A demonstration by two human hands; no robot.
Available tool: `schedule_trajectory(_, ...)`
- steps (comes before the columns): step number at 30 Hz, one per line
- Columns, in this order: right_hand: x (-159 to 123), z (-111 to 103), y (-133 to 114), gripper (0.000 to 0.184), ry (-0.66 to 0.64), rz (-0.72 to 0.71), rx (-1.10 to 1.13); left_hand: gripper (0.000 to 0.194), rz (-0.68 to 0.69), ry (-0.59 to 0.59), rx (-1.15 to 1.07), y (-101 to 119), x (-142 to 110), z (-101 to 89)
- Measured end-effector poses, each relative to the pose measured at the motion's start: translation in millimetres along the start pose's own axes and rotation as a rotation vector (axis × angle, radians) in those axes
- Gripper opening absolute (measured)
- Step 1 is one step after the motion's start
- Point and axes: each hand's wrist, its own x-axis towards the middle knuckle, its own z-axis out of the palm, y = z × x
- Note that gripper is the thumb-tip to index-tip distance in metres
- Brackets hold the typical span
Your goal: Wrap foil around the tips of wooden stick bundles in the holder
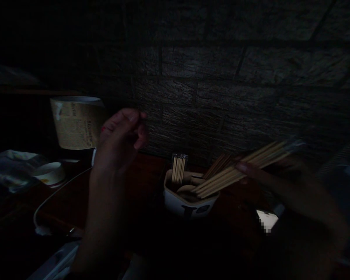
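Observation:
My right hand (259,175) grips a bundle of pale wooden chopsticks (236,173), with clear wrapping showing at its upper right end. The bundle slants, its lower left end over the mouth of a white container (181,204) with dark markings. Inside that container, a wrapped bunch of chopsticks (179,169) stands upright at the left, and darker brown sticks (217,165) lean at the back right. My left hand (124,128) is raised to the left of the container with its fingers curled and pinched; whatever is between them, if anything, cannot be made out.
Behind the dark wooden table (142,175) rises a brick-patterned wall (175,85). At left are a printed lampshade (77,124), a paper cup (51,174), a white cord (51,198) and plastic wrapping (14,171). A lit phone (266,219) lies at right. The scene is very dim.

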Motion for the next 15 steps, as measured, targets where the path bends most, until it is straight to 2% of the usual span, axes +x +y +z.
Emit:
schedule_trajectory(1, 3.1, 6.0, -0.2, 0.022, 0.033, -0.014, -0.01, 0.011, 0.031, -0.02, 0.0, -0.8, 4.1, 9.5)
schedule_trajectory(3, 9.6, 17.9, -0.5, 0.02, -0.002, -0.071, 0.01, 0.012, 0.07, -0.092, -0.005, -3.3, 6.5, 27.6)
schedule_trajectory(5, 15.9, 28.2, 1.3, 0.02, -0.116, -0.074, 0.03, 0.009, 0.026, -0.21, 0.079, -6.6, 2.4, 41.6)
schedule_trajectory(7, 21.6, 37.0, 6.0, 0.019, -0.224, -0.043, 0.042, 0.016, -0.064, -0.318, 0.215, -10.3, -4.8, 49.7)
schedule_trajectory(11, 31.9, 53.3, 19.8, 0.021, -0.366, 0.009, 0.081, 0.032, -0.226, -0.491, 0.471, -17.3, -13.1, 48.9)
schedule_trajectory(15, 41.6, 68.8, 32.8, 0.021, -0.461, 0.028, 0.014, 0.032, -0.323, -0.621, 0.506, -23.8, -8.5, 35.7)
